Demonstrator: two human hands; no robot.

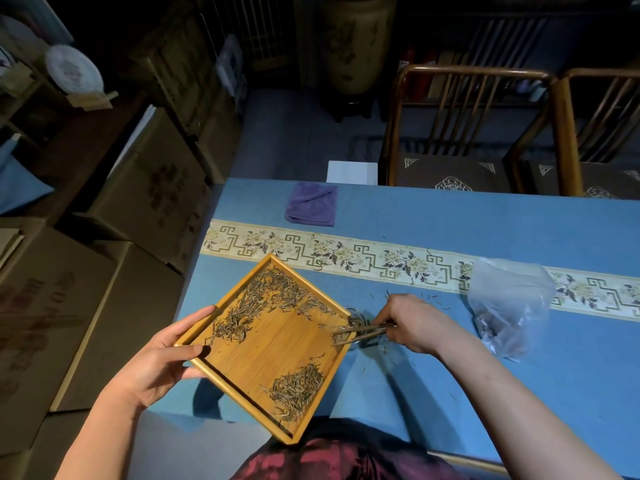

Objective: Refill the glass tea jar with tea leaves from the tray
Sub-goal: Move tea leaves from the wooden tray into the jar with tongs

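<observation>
A square bamboo tray (pixel 277 355) is held tilted above the blue table, turned like a diamond. My left hand (pixel 162 358) grips its left edge, thumb on the rim. Dry tea leaves (pixel 273 292) lie along the tray's upper side and in a pile (pixel 298 386) near its lower corner. My right hand (pixel 412 323) pinches wooden tongs (pixel 360 332) whose tips reach the tray's right corner. Under that corner stands the glass tea jar (pixel 356 315), mostly hidden by the tray and tongs.
A clear plastic bag (pixel 509 303) lies to the right on the patterned table runner (pixel 381 261). A folded purple cloth (pixel 311 204) sits at the far left of the table. Loose leaves are scattered round the jar. Two wooden chairs (pixel 460 133) stand behind; cardboard boxes (pixel 62 306) at left.
</observation>
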